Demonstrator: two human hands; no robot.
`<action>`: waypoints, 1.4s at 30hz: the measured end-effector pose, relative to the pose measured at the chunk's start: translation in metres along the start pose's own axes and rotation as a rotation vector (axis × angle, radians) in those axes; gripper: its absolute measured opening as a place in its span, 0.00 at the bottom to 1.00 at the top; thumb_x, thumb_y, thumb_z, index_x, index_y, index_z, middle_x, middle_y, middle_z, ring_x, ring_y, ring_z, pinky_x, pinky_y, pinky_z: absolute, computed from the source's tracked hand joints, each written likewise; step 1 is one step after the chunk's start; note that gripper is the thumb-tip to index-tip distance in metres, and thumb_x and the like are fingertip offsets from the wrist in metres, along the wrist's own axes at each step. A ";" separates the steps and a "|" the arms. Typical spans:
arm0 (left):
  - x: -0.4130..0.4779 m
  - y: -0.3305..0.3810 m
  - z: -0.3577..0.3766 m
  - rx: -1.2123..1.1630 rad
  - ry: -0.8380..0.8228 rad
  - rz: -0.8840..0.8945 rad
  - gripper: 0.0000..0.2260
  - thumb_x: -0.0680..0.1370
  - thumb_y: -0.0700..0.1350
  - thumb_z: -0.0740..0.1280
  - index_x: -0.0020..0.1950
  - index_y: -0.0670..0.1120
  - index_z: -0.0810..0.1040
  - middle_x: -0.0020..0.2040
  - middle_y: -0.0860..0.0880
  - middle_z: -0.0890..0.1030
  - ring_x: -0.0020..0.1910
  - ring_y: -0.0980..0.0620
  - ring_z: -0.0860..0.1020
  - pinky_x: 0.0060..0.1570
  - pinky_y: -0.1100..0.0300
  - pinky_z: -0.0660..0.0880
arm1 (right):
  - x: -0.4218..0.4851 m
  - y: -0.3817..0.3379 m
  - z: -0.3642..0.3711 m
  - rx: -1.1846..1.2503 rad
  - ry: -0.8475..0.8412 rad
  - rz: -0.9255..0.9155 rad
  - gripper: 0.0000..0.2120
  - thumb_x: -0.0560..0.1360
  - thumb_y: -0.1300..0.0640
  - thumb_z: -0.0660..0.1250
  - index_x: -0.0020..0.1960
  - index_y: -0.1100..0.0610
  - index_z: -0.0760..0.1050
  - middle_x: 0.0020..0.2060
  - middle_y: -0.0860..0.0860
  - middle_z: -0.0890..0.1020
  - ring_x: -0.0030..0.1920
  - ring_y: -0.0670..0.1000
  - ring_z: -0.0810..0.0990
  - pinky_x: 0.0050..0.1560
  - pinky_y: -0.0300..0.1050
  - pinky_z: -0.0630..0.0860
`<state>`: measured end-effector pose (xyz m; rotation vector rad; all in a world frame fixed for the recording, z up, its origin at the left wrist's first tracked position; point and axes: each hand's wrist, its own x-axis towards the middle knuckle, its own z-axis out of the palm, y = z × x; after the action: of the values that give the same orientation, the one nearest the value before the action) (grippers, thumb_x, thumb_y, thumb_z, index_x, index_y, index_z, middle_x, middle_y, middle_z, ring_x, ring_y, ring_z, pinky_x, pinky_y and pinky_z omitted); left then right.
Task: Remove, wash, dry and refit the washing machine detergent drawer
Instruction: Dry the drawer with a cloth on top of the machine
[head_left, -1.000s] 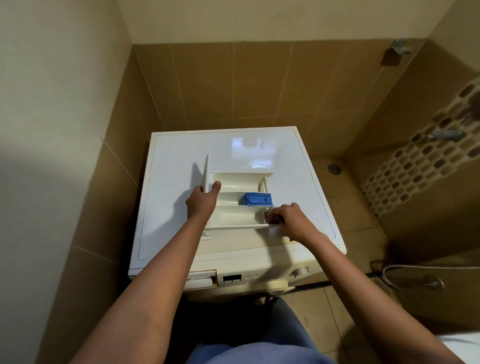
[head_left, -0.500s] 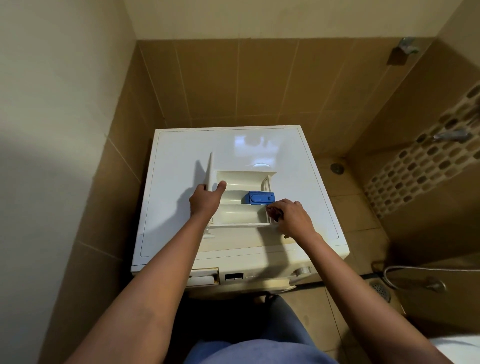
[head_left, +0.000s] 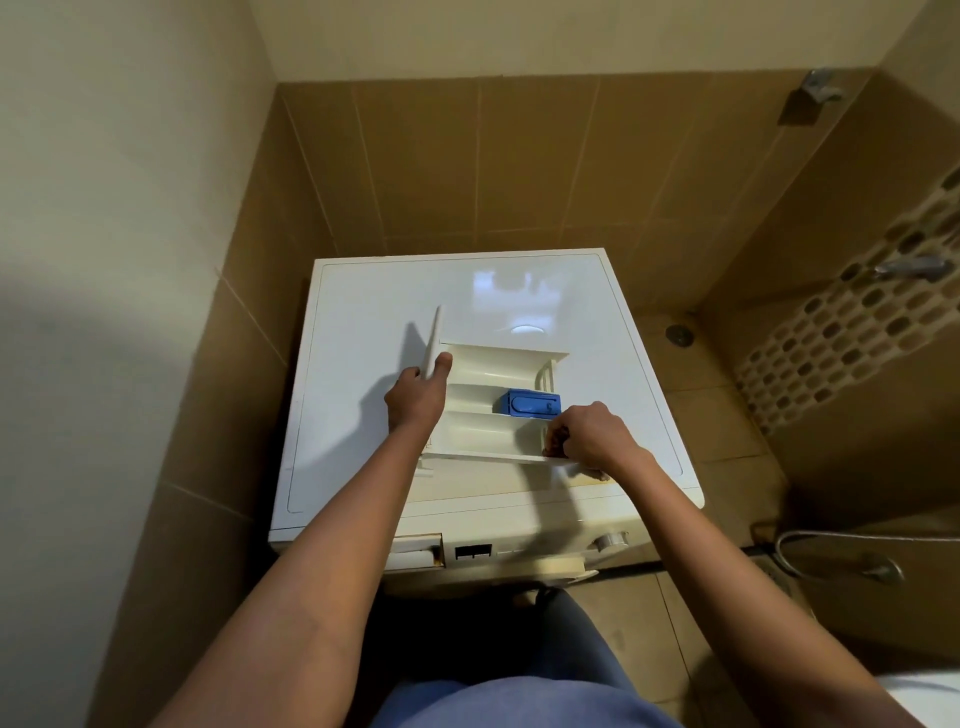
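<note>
The cream detergent drawer (head_left: 483, 374) lies on top of the white washing machine (head_left: 363, 332), its front panel standing up at the left. A blue insert (head_left: 531, 403) sits in the middle compartment. My left hand (head_left: 418, 397) grips the front panel, thumb inside the drawer. My right hand (head_left: 589, 436) grips the drawer's near right corner with curled fingers. Below, on the machine's front, the drawer slot (head_left: 415, 552) is visible.
Brown tiled walls enclose the machine at the back and left. A floor drain (head_left: 678, 334) lies to the right, a shower hose (head_left: 831, 551) runs along the floor, and a tap (head_left: 906, 268) juts from the mosaic wall.
My right hand shifted slightly along the drawer's right end toward the near corner. My left hand keeps its hold on the front panel. The drawer has barely moved.
</note>
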<state>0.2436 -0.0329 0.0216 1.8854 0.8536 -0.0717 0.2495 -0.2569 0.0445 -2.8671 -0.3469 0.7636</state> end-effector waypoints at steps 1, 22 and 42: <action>0.000 0.000 -0.001 0.009 -0.004 0.008 0.26 0.77 0.66 0.60 0.59 0.45 0.76 0.52 0.47 0.77 0.44 0.49 0.74 0.42 0.59 0.67 | 0.000 -0.002 -0.003 0.012 -0.020 0.014 0.17 0.72 0.64 0.59 0.46 0.45 0.80 0.42 0.48 0.76 0.46 0.51 0.73 0.46 0.45 0.74; 0.004 -0.004 0.002 0.021 -0.026 0.028 0.28 0.76 0.67 0.58 0.62 0.46 0.76 0.55 0.47 0.79 0.50 0.47 0.76 0.46 0.58 0.69 | 0.023 -0.089 0.028 0.233 0.392 0.084 0.15 0.76 0.67 0.55 0.61 0.62 0.70 0.58 0.60 0.75 0.59 0.60 0.71 0.58 0.50 0.68; 0.001 -0.004 0.000 -0.037 -0.044 0.020 0.28 0.77 0.66 0.59 0.64 0.45 0.74 0.47 0.53 0.71 0.42 0.53 0.69 0.46 0.60 0.65 | 0.004 -0.062 -0.007 0.685 0.195 -0.032 0.05 0.69 0.59 0.67 0.42 0.59 0.81 0.31 0.55 0.82 0.28 0.54 0.80 0.33 0.50 0.80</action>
<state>0.2419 -0.0313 0.0176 1.8512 0.8002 -0.0844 0.2447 -0.1968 0.0614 -2.2512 -0.0774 0.4668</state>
